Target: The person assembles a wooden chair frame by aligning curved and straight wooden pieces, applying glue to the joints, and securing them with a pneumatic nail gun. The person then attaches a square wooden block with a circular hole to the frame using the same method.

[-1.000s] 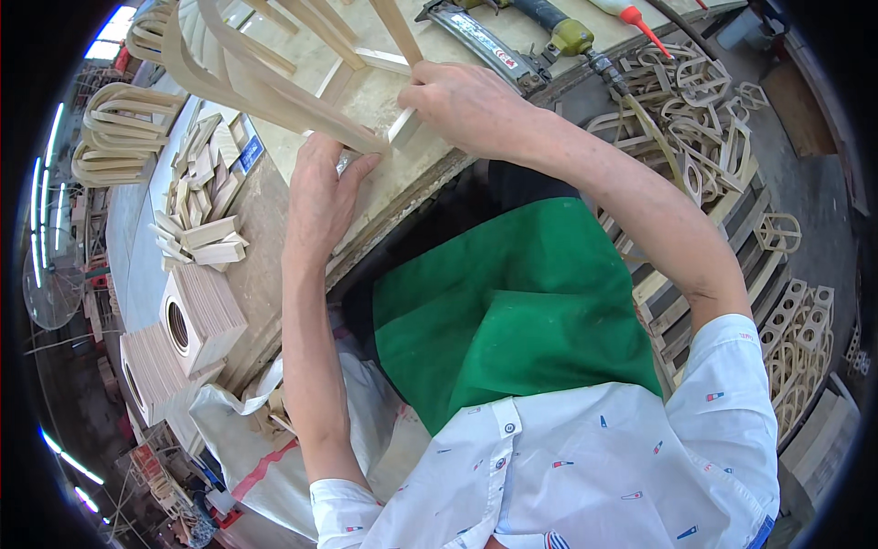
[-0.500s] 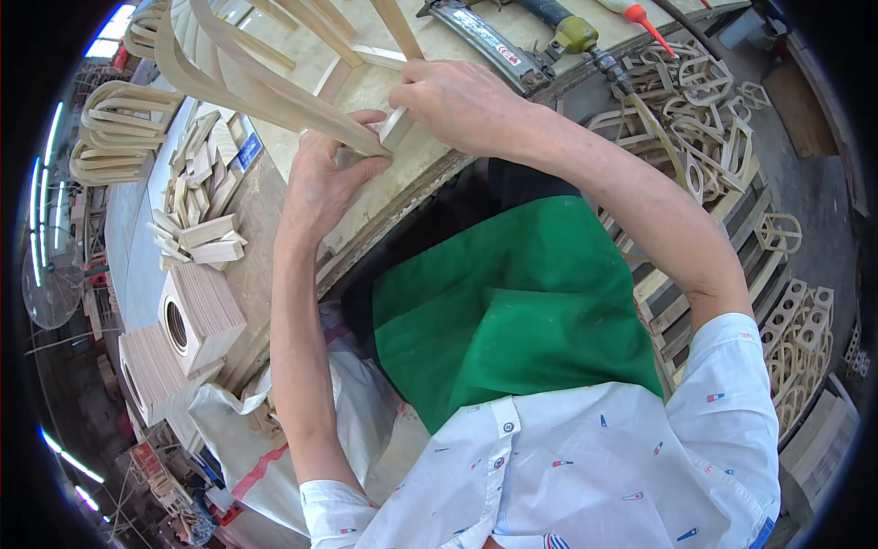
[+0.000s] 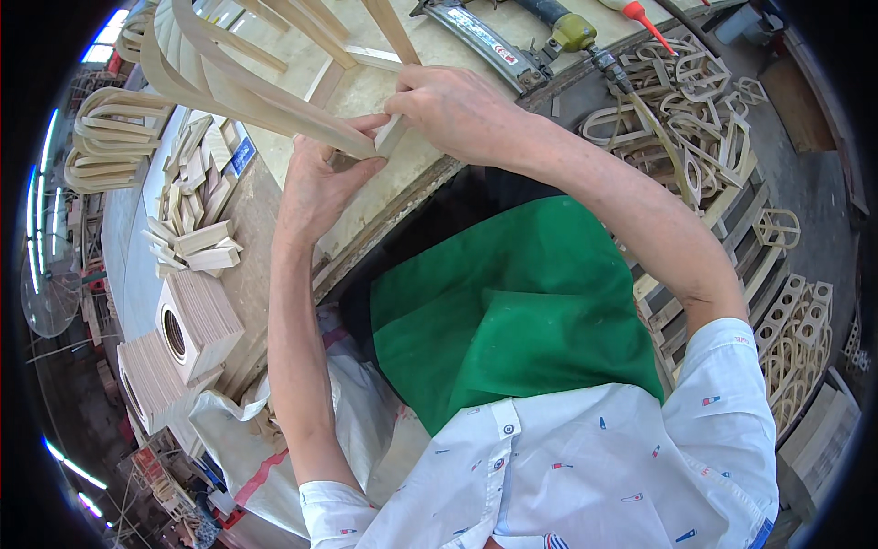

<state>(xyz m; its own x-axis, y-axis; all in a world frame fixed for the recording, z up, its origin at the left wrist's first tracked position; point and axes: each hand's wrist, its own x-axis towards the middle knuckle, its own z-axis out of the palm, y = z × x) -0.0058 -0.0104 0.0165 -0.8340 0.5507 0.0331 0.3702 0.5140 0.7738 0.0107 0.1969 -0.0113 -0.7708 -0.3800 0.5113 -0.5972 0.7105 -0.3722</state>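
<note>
My left hand (image 3: 322, 178) is closed around the near end of a curved wooden frame (image 3: 261, 91), a pale U-shaped bent piece, with thumb in front and fingers behind. My right hand (image 3: 453, 108) pinches a short wooden block (image 3: 391, 135) at its upper part. The block's lower end touches the frame's end, beside my left thumb. Behind the hands, another wooden strip (image 3: 391, 32) slants up from a short crosspiece (image 3: 375, 58) on the worktable (image 3: 425, 151).
A nail gun (image 3: 480, 46) lies at the table's far side. Loose wooden blocks (image 3: 197, 192) and stacked square boards with round holes (image 3: 197, 325) are at left. Curved frames (image 3: 119, 137) stand beyond them. Small looped wooden parts (image 3: 713, 119) are heaped on the right.
The frame, the block and both hands sit slightly further left in the picture, though the surroundings have shifted a little too. Both grips look the same.
</note>
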